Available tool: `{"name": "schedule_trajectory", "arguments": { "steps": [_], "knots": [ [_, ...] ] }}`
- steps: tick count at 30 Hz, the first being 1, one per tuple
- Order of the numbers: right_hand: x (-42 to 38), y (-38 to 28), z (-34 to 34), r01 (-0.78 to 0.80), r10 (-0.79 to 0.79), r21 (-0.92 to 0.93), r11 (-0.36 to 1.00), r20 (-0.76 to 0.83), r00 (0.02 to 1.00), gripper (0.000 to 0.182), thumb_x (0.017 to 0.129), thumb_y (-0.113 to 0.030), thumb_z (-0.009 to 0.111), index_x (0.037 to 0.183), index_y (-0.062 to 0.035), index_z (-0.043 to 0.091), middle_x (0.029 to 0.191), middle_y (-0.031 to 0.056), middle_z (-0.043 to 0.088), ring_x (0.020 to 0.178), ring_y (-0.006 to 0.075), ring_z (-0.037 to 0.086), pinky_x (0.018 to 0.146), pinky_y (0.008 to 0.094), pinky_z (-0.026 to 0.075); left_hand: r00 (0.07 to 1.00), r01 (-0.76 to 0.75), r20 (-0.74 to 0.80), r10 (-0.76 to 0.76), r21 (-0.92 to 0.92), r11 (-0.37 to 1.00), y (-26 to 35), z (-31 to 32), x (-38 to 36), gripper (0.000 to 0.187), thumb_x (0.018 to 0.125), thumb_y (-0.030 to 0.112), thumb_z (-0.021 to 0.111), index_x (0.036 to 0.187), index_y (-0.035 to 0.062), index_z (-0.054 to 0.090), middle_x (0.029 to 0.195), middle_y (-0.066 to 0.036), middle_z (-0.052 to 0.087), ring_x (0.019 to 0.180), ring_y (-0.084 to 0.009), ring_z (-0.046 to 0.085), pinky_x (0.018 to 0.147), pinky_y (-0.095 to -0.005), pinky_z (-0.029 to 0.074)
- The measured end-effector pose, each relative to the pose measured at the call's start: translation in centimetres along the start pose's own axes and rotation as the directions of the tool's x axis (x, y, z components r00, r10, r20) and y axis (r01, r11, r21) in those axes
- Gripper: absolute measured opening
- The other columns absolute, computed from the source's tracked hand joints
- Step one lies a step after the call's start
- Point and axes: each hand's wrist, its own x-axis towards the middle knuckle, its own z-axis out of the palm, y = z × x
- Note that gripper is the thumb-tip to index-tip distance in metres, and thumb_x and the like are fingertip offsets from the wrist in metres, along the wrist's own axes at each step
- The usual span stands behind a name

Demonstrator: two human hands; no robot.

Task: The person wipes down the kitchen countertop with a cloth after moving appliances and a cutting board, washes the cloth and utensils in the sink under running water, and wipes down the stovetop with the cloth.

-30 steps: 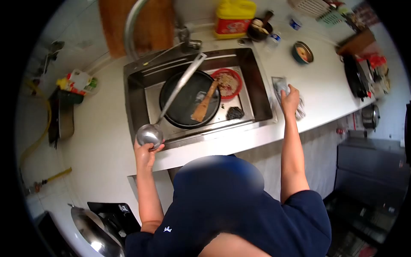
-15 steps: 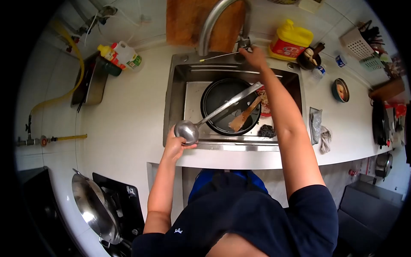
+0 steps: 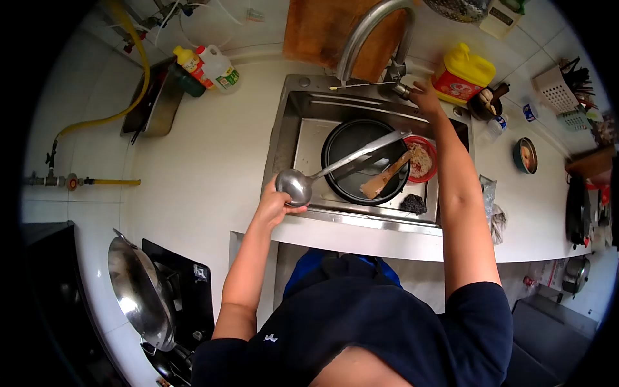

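Note:
My left hand grips a metal ladle by its bowl at the sink's front left edge. The ladle's handle slants up to the right over a black pan in the sink. A wooden spatula lies across the pan, its handle reaching a red bowl with food scraps. Dark scouring mesh sits at the sink's front right. My right hand is beside the faucet's base, fingers apart near its lever. No water stream can be made out.
Behind the sink stand a wooden board and a yellow jug. Bottles and a metal container are at the back left. A wok rests on the stove at lower left; a small bowl is on the right counter.
The view has shifted, so the sink appears farther right. My right hand has moved off the faucet's base to its right side, and its fingers have spread. The ladle stays in my left hand.

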Motion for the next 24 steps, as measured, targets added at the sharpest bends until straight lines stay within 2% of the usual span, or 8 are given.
{"name": "schedule_trajectory", "arguments": {
  "steps": [5, 6, 7, 8, 11, 17, 21, 24],
  "knots": [
    [-6.3, -1.9, 4.6, 0.165, -0.279, -0.251, 0.954, -0.534, 0.798, 0.038, 0.074, -0.006, 0.062, 0.112, -0.0006, 0.059, 0.105, 0.0173, 0.063, 0.086, 0.0234, 0.062, 0.076, 0.0335, 0.048, 0.999, -0.003, -0.031, 0.003, 0.018, 1.0, 0.3, -0.5, -0.5, 0.062, 0.064, -0.015, 0.034, 0.123, 0.0021, 0.04, 0.103, -0.024, 0.056, 0.078, -0.038, 0.064, 0.059, -0.0444, 0.06],
    [-8.5, -2.5, 7.6, 0.295, -0.242, 0.02, 0.955, -0.522, 0.818, 0.029, 0.075, -0.004, 0.06, 0.103, -0.0021, 0.061, 0.092, 0.0122, 0.064, 0.081, 0.0212, 0.061, 0.074, 0.0318, 0.048, 1.0, -0.008, -0.029, 0.009, 0.023, 1.0, 0.4, -0.6, -0.8, 0.061, 0.064, -0.015, 0.034, 0.123, 0.0018, 0.04, 0.102, -0.024, 0.056, 0.078, -0.0381, 0.065, 0.059, -0.0447, 0.06],
    [-11.7, -4.1, 11.0, 0.306, -0.233, 0.088, 0.948, -0.463, 0.855, 0.024, 0.078, -0.004, 0.058, 0.102, -0.0026, 0.061, 0.087, 0.009, 0.063, 0.078, 0.0186, 0.06, 0.072, 0.0301, 0.048, 1.0, -0.011, -0.027, 0.012, 0.03, 0.999, 0.3, -0.6, -1.0, 0.061, 0.064, -0.015, 0.034, 0.122, 0.0015, 0.04, 0.101, -0.024, 0.057, 0.078, -0.0382, 0.065, 0.059, -0.0449, 0.06],
    [-14.3, -5.9, 13.9, 0.033, 0.053, 0.388, 0.921, -0.208, 0.977, 0.017, 0.083, -0.006, 0.056, 0.099, -0.0048, 0.062, 0.084, 0.0065, 0.062, 0.075, 0.0159, 0.058, 0.067, 0.0298, 0.048, 0.999, -0.008, -0.034, 0.01, 0.037, 0.999, 0.2, -0.8, -1.2, 0.061, 0.064, -0.015, 0.034, 0.122, 0.0011, 0.04, 0.101, -0.024, 0.057, 0.077, -0.0382, 0.065, 0.059, -0.0451, 0.06],
    [-16.5, -8.0, 19.1, -0.562, 0.378, 0.771, 0.301, 0.445, 0.812, 0.011, 0.091, -0.009, 0.049, 0.094, -0.0037, 0.059, 0.077, 0.0049, 0.059, 0.067, 0.0163, 0.056, 0.059, 0.0298, 0.048, 0.999, -0.006, -0.043, 0.009, 0.052, 0.999, 0.1, -1.2, -1.3, 0.06, 0.063, -0.014, 0.035, 0.121, 0.0002, 0.041, 0.1, -0.024, 0.058, 0.077, -0.0388, 0.065, 0.06, -0.0454, 0.06],
    [-12.4, -4.2, 22.8, -0.591, 0.351, 0.805, -0.047, 0.567, 0.745, 0.017, 0.095, -0.016, 0.044, 0.087, -0.0053, 0.055, 0.066, 0.0007, 0.05, 0.056, 0.0118, 0.047, 0.048, 0.0227, 0.04, 0.998, -0.035, -0.051, 0.036, 0.032, 0.999, -0.7, -2.7, -2.2, 0.061, 0.064, -0.012, 0.039, 0.123, 0.0019, 0.044, 0.101, -0.024, 0.059, 0.08, -0.0395, 0.065, 0.063, -0.0454, 0.059],
    [-11.6, -4.3, 22.2, -0.521, 0.339, 0.824, 0.225, 0.435, 0.834, 0.019, 0.094, -0.017, 0.043, 0.081, -0.0082, 0.054, 0.06, -0.0018, 0.046, 0.047, 0.0083, 0.04, 0.038, 0.0184, 0.028, 0.997, -0.055, -0.061, 0.054, -0.012, 0.998, -0.8, -2.8, -3.3, 0.06, 0.068, -0.013, 0.037, 0.126, 0.0029, 0.04, 0.106, -0.025, 0.057, 0.082, -0.041, 0.064, 0.062, -0.0458, 0.059],
    [-13.4, -5.2, 22.3, -0.427, 0.303, 0.575, 0.697, 0.303, 0.903, 0.019, 0.091, -0.019, 0.047, 0.08, -0.0068, 0.057, 0.064, 0.0012, 0.054, 0.051, 0.0107, 0.048, 0.04, 0.0232, 0.033, 0.996, -0.047, -0.076, 0.047, -0.001, 0.999, -0.8, -3.0, -3.9, 0.061, 0.067, -0.014, 0.037, 0.125, 0.0029, 0.041, 0.107, -0.024, 0.056, 0.081, -0.0404, 0.064, 0.061, -0.0457, 0.059]
  ]
}}
